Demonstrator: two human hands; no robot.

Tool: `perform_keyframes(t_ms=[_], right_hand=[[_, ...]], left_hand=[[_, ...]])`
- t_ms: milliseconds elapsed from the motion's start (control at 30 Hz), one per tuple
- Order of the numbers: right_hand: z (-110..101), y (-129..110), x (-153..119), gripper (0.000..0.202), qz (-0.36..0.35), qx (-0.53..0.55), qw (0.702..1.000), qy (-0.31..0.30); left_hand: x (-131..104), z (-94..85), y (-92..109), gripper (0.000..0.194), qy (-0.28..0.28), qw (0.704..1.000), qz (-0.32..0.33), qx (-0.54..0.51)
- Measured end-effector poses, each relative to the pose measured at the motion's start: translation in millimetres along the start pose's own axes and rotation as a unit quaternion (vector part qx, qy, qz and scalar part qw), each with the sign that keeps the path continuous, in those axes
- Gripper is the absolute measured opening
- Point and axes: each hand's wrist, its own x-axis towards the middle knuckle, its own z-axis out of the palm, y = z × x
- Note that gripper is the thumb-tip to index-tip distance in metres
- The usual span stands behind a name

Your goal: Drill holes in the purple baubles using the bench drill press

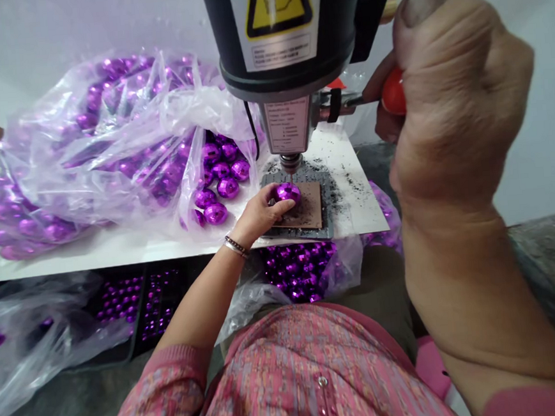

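Observation:
My left hand (263, 210) is closed around a shiny purple faceted ball (288, 193), thumb in front. The ball sits on a brown board (310, 208) under the chuck of a bench drill press (290, 159). A thin bit reaches down to the ball's top; whether it has entered cannot be made out. Close to the camera, my right hand (455, 85) grips the red-knobbed feed lever (394, 93) on the drill's right side. The board lies on the drill's grey base (327, 226), with dark shavings scattered around it.
A large clear plastic bag (99, 139) of purple balls covers the left of the white table (165, 252), its mouth open towards the drill. Below the table edge is another heap of purple balls (299, 273). Black trays (132, 309) and loose plastic lie lower left.

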Motion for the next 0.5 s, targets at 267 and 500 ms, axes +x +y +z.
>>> perform_keyframes(t_ms=[267, 500], right_hand=[[-3, 4, 0, 0.035, -0.022, -0.01, 1.0, -0.005], [-8, 9, -13, 0.035, 0.0, -0.031, 0.999, -0.009]], left_hand=[[-1, 7.3, 23, 0.066, 0.004, 0.993, -0.009, 0.115], [0, 9.6, 17, 0.063, 0.011, 0.994, 0.006, 0.108]])
